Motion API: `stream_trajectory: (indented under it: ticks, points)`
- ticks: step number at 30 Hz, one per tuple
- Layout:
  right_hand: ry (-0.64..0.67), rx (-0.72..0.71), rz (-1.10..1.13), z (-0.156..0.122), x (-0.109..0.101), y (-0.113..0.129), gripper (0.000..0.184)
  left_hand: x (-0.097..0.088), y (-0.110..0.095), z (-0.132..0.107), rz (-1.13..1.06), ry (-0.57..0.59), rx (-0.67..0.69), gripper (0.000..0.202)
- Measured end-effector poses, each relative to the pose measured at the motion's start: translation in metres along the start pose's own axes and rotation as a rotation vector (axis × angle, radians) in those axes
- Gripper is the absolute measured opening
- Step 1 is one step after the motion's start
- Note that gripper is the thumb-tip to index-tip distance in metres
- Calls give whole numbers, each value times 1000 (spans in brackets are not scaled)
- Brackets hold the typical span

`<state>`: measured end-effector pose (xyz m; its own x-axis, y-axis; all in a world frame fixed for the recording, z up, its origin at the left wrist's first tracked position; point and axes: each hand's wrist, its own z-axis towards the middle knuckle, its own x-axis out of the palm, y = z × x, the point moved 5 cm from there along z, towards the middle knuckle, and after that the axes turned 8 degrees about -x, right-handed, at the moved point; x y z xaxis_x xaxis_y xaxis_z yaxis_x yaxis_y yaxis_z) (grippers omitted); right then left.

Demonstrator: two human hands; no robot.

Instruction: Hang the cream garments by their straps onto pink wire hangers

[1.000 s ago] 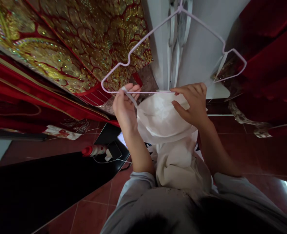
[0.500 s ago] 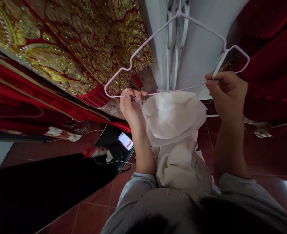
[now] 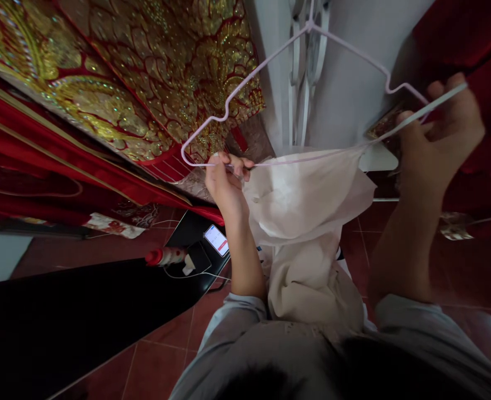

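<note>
A pale pink clothes hanger [image 3: 245, 83] hangs in front of a white panel. My left hand [image 3: 231, 186] is closed around the left part of its lower bar. A thin cream garment [image 3: 307, 194] hangs just below that bar, its top edge along it. At the hanger's right end, my right hand [image 3: 447, 136] holds the garment's white strap [image 3: 420, 114], stretched up and to the right across the fingers. Part of the hanger's right end is hidden behind this hand and the strap.
Gold-sequined red garments [image 3: 166, 72] hang at the left, and dark red cloth [image 3: 470, 44] at the right. On a black tabletop [image 3: 83, 316] lie a lit phone [image 3: 216, 240] and a red-capped bottle [image 3: 162, 256]. Red floor tiles [image 3: 166, 350] show below.
My right hand has moved outward to the right and up, pulling the strap off the hanger's right notch and stretching it. The garment's right side spreads wider. My left hand stays on the bar.
</note>
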<state>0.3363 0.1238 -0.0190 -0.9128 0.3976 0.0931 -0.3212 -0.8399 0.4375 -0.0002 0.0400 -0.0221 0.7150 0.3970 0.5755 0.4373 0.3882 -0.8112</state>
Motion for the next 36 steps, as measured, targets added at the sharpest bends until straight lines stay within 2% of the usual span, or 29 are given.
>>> stream_trajectory:
  ticks: [3, 4, 8, 10, 12, 14, 16, 18, 20, 22, 24, 26, 32, 36]
  points:
    - [-256, -149, 1, -22, -4, 20, 36, 0, 2, 2, -29, 8, -11, 35]
    - [-281, -170, 1, -30, 0, 25, 34, 0, 2, 2, -34, 6, -13, 35]
    - [-163, -81, 41, -45, 23, 26, 51, -1, 1, 2, -34, -7, -16, 36]
    - [-226, -49, 60, -43, 21, 20, 53, 0, 2, 2, -52, 10, -25, 38]
    - [-301, -73, 55, -38, 13, 18, 46, 1, 3, 1, -65, 26, -46, 39]
    - [-302, -121, 22, -33, 7, 22, 42, 1, 6, 0, -37, 6, -74, 36]
    - [-232, -155, -4, -32, 8, 32, 49, 1, 10, -1, 8, -38, -97, 36]
    - [-90, -116, 9, -33, 15, 43, 61, 2, 13, -1, 37, -67, -104, 38]
    - [177, 6, 23, -37, 31, 50, 65, 3, 15, -2, 45, -67, -93, 39]
    - [486, 126, 2, -45, 49, 54, 61, 4, 16, -3, 36, -39, -64, 38]
    - [687, 171, -30, -49, 60, 58, 55, 3, 16, -4, 22, 4, -32, 37]
    - [737, 163, -43, -49, 64, 60, 50, 1, 16, -4, 30, 44, -25, 35]
    - [647, 183, -86, -45, 57, 55, 49, -6, 25, -15, 141, 98, -112, 42]
    - [609, 192, -86, -44, 54, 56, 49, -16, 37, -26, 215, 145, -139, 30]
